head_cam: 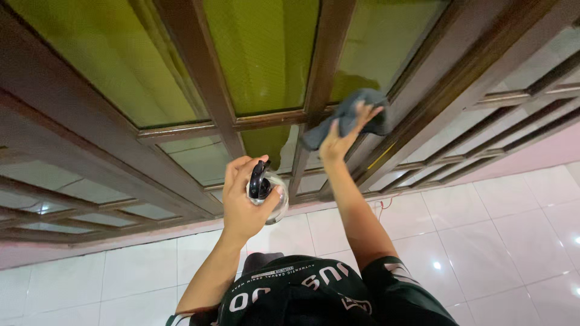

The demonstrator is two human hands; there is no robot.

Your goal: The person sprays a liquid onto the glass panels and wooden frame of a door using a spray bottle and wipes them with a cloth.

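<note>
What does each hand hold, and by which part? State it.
Left hand: clear spray bottle, gripped around its neck below the black trigger. Right hand: grey cloth, pressed flat under the palm.

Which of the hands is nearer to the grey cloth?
Right. The right hand presses on the grey cloth against the window frame; the left hand holds a spray bottle lower down, apart.
</note>
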